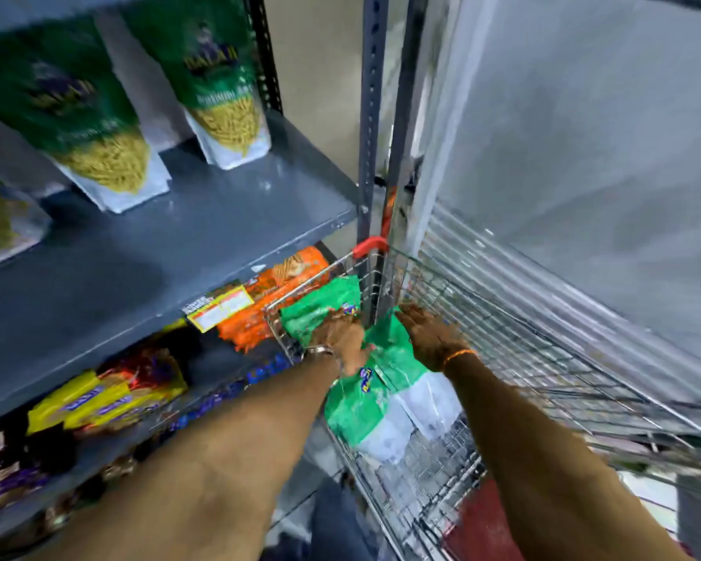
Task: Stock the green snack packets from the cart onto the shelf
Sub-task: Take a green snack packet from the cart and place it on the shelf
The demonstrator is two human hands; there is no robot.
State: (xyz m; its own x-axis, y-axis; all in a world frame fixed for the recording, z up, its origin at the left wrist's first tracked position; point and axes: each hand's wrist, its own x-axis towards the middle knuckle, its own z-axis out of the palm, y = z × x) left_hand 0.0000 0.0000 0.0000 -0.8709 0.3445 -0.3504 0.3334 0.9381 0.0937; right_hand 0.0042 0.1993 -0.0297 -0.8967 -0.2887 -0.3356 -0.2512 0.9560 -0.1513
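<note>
Both forearms are reaching into the wire cart (502, 350). Left hand (338, 338) is lying with fingers curled over green snack packets (357, 402) piled inside; grip uncertain. Right hand (432, 336) is resting on them, fingers spread flat. Grey shelf (203, 232) is standing alongside left, bearing upright green packets (219, 83).

Overall light: bright, cool, even indoor light; no lamp in view.
Blur: motion smear across nearly the whole frame; print on the tall green-and-white pouches of yellow sticks (215, 91), above and left of the hands, is barely readable.
Sharpest area: the left hand (336, 338) and right hand (432, 338), though soft.
Shadows: a soft dark patch on the grey metal shelf board (203, 220) left of the pouches; the lower shelf under the left forearm is dim.
Glare: pale sheen on the silver wire cart (543, 358) right of the right hand, and on crinkled green plastic packets (357, 402) below the hands.
Distortion: wide-angle bending; the perforated grey upright post (371, 115) above the hands leans.
</note>
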